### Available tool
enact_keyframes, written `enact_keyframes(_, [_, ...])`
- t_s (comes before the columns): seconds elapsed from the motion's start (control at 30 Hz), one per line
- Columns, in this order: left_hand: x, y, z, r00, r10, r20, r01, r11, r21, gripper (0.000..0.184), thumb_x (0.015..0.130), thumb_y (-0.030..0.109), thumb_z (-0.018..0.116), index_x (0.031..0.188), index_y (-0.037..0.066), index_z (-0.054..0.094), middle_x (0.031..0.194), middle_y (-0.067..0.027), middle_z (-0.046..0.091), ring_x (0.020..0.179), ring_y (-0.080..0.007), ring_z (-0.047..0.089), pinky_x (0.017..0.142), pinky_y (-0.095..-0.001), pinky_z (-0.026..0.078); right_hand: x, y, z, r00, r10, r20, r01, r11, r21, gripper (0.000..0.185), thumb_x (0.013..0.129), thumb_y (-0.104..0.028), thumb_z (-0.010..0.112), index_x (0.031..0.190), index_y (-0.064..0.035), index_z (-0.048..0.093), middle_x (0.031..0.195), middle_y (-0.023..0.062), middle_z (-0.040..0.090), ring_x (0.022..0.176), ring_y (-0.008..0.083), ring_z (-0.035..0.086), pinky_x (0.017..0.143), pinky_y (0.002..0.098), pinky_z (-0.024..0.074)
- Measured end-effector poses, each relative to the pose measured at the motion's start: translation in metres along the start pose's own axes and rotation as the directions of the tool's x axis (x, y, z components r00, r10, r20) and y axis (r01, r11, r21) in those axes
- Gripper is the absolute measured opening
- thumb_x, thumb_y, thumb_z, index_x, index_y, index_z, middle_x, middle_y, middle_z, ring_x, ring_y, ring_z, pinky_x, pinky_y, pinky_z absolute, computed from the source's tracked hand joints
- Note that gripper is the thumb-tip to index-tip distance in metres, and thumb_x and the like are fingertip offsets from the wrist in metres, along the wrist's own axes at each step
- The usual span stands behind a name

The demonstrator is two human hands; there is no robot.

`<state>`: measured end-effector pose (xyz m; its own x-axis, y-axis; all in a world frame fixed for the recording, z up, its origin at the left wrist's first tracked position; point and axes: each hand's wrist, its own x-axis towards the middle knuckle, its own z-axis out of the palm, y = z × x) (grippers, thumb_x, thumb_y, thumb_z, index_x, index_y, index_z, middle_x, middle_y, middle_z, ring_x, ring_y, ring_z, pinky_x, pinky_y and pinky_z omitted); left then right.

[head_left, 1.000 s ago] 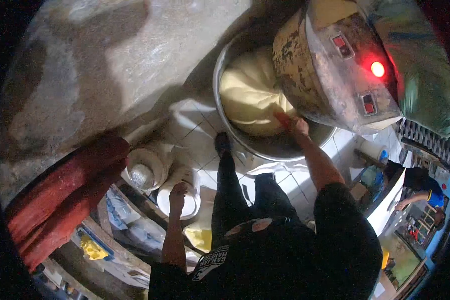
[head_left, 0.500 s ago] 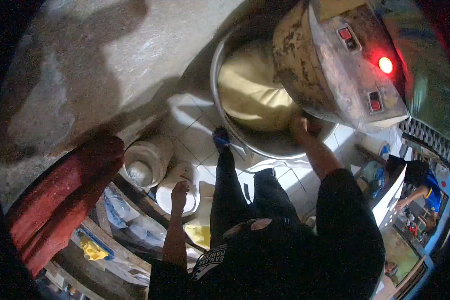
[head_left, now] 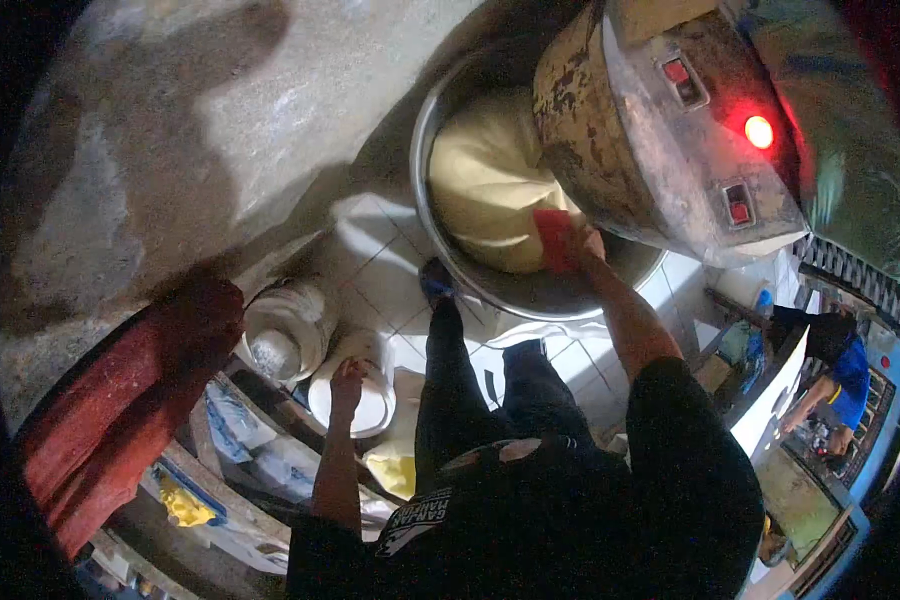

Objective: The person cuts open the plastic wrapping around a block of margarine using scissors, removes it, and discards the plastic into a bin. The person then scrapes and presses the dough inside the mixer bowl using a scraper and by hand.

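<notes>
My right hand [head_left: 593, 243] grips a red, flat dough scraper [head_left: 557, 238] inside a large metal mixing bowl [head_left: 426, 205]. The scraper's blade meets the near side of a big pale mass of dough [head_left: 490, 185], which is folded and smooth. Part of the dough and bowl is hidden under the worn mixer head [head_left: 610, 130]. On the left, my left hand [head_left: 348, 380] hangs over a white bucket [head_left: 375, 408], its fingers loosely bent and holding nothing I can see.
Red switches [head_left: 738, 205] and a glowing red lamp [head_left: 759, 132] are on the mixer head. A second bucket [head_left: 288, 325] stands by a red cloth-like bundle [head_left: 135, 400] at left. At right a person in a blue shirt [head_left: 845, 390] works at a counter.
The red scraper has come into sight in my right hand, against the dough. The dough's folds have shifted. My left hand has shifted slightly left. The person at right has leaned lower.
</notes>
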<state>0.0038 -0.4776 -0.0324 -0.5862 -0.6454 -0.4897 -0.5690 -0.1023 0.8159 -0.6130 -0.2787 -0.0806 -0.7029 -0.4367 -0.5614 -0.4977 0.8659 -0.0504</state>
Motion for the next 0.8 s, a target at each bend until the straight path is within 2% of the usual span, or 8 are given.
enact_keyframes(0.17, [0.007, -0.017, -0.008, 1.000, -0.005, 0.031, 0.000, 0.987, 0.159, 0.027, 0.094, 0.017, 0.049, 0.115, 0.003, 0.059, 0.100, -0.0077, 0.066, 0.077, -0.0167, 0.063, 0.067, -0.0290, 0.050, -0.052, -0.125, -0.124, 0.949, -0.271, 0.159, 0.293, 0.947, -0.134, 0.025, 0.080, -0.022, 0.057, 0.095, -0.0088, 0.071, 0.114, 0.0173, 0.065, 0.092, 0.0311, 0.068, 0.078, 0.0453, 0.0547])
enact_keyframes(0.2, [0.004, -0.042, -0.008, 0.972, 0.204, 0.113, -0.232, 0.881, 0.413, 0.029, 0.093, 0.013, 0.050, 0.118, 0.003, 0.058, 0.100, -0.0096, 0.066, 0.077, -0.0174, 0.063, 0.068, -0.0294, 0.051, -0.029, -0.127, -0.079, 0.754, -0.587, -0.295, 0.505, 0.805, -0.310, 0.021, 0.081, -0.020, 0.055, 0.087, -0.0074, 0.072, 0.128, 0.0211, 0.057, 0.096, 0.0328, 0.066, 0.077, 0.0437, 0.0549])
enact_keyframes(0.23, [-0.007, -0.058, -0.002, 0.980, -0.196, -0.027, 0.195, 0.980, -0.051, 0.028, 0.081, 0.004, 0.057, 0.109, 0.000, 0.061, 0.107, -0.0158, 0.066, 0.092, -0.0258, 0.066, 0.079, -0.0367, 0.055, -0.016, -0.143, -0.080, 0.669, -0.704, -0.239, 0.652, 0.710, -0.266, 0.023, 0.081, -0.019, 0.055, 0.091, -0.0036, 0.070, 0.134, 0.0236, 0.051, 0.102, 0.0340, 0.063, 0.080, 0.0443, 0.0544])
enact_keyframes(0.33, [-0.005, 0.024, 0.000, 0.993, -0.115, 0.035, 0.101, 0.955, 0.279, 0.020, 0.091, 0.010, 0.056, 0.107, -0.002, 0.060, 0.099, -0.0146, 0.068, 0.086, -0.0225, 0.067, 0.073, -0.0330, 0.054, 0.028, -0.167, -0.022, 0.449, -0.834, -0.320, 0.633, 0.550, -0.545, 0.035, 0.086, -0.021, 0.054, 0.112, 0.0002, 0.062, 0.127, 0.0250, 0.054, 0.102, 0.0344, 0.062, 0.081, 0.0454, 0.0541])
enact_keyframes(0.4, [-0.006, 0.029, 0.007, 0.972, -0.235, -0.018, 0.236, 0.965, 0.117, 0.020, 0.093, 0.011, 0.055, 0.108, -0.001, 0.060, 0.097, -0.0148, 0.067, 0.086, -0.0215, 0.067, 0.072, -0.0318, 0.054, 0.060, -0.158, 0.044, 0.841, -0.531, -0.103, 0.536, 0.844, 0.025, 0.045, 0.089, -0.016, 0.052, 0.130, 0.0011, 0.047, 0.131, 0.0284, 0.048, 0.118, 0.0392, 0.051, 0.099, 0.0434, 0.0441])
enact_keyframes(0.5, [-0.025, 0.018, 0.006, 0.952, -0.305, -0.013, 0.303, 0.950, -0.077, 0.022, 0.093, 0.008, 0.052, 0.112, -0.001, 0.059, 0.097, -0.0144, 0.068, 0.086, -0.0200, 0.067, 0.073, -0.0303, 0.054, 0.045, -0.129, 0.058, 0.182, -0.955, -0.234, 0.438, 0.292, -0.850, 0.047, 0.087, -0.015, 0.053, 0.131, 0.0000, 0.048, 0.122, 0.0225, 0.056, 0.104, 0.0353, 0.059, 0.089, 0.0449, 0.0488])
enact_keyframes(0.63, [-0.042, -0.009, 0.009, 0.980, -0.198, -0.030, 0.187, 0.958, -0.216, 0.027, 0.098, 0.025, 0.051, 0.113, 0.006, 0.063, 0.092, -0.0053, 0.069, 0.076, -0.0125, 0.066, 0.060, -0.0245, 0.049, -0.037, -0.149, -0.050, 0.608, -0.791, -0.072, 0.725, 0.590, -0.355, 0.036, 0.085, -0.014, 0.055, 0.120, -0.0084, 0.063, 0.105, 0.0115, 0.066, 0.094, 0.0317, 0.063, 0.076, 0.0401, 0.0530])
enact_keyframes(0.8, [-0.034, -0.002, 0.019, 0.968, -0.250, -0.020, 0.244, 0.958, -0.151, 0.021, 0.096, 0.013, 0.051, 0.113, 0.006, 0.062, 0.092, -0.0051, 0.068, 0.074, -0.0151, 0.067, 0.063, -0.0254, 0.051, -0.033, -0.159, -0.069, 0.643, -0.594, -0.484, 0.739, 0.648, 0.185, 0.030, 0.088, -0.011, 0.054, 0.117, -0.0080, 0.064, 0.103, 0.0155, 0.067, 0.081, 0.0313, 0.066, 0.069, 0.0398, 0.0529])
